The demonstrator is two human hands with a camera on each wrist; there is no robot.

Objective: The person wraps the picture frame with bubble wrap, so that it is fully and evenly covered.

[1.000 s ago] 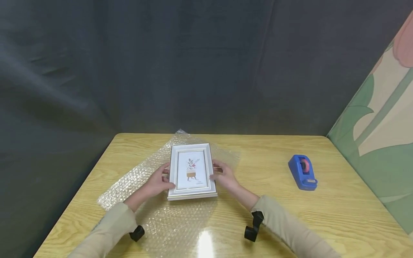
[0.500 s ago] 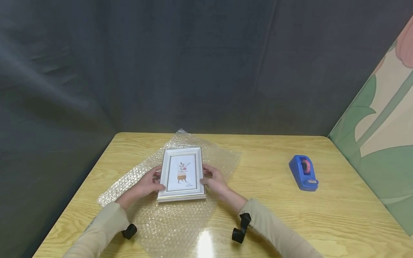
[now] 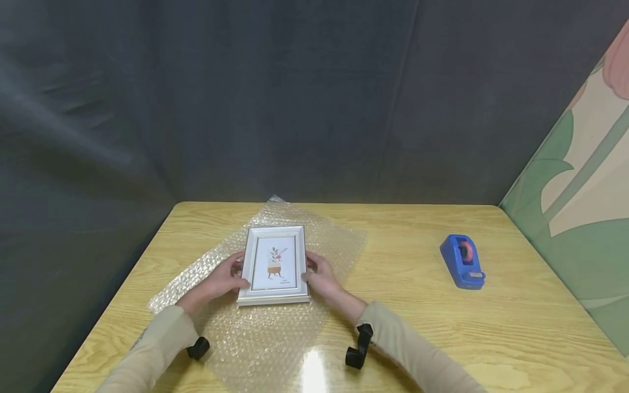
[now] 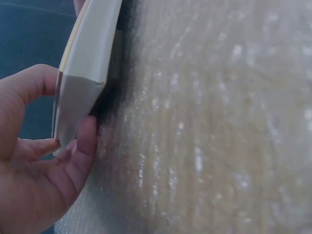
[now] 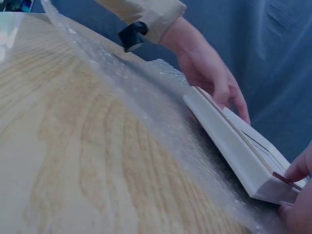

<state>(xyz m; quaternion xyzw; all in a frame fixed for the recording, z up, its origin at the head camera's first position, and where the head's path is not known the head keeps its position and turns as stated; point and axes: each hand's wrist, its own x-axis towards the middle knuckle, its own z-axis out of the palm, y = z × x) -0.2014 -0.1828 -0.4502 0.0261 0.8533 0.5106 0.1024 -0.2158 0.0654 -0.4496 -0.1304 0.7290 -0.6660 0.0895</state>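
white picture frame [image 3: 274, 266] | gold-lined, potted-plant print faces up | left-hand fingers [image 3: 239, 283] and right-hand fingers [image 3: 312, 278] grip its left and right sides | is over clear bubble wrap [image 3: 265, 338], left of tabletop's [image 3: 393, 256] centre

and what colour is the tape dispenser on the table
Blue: the tape dispenser shows best in the head view.

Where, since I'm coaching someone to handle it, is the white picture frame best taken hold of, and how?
Probably by the two long sides of the picture frame, coming from left and right, as the left grip and right grip do. Its thick sides offer something to curl round, and pressing only on the broad border keeps off the picture.
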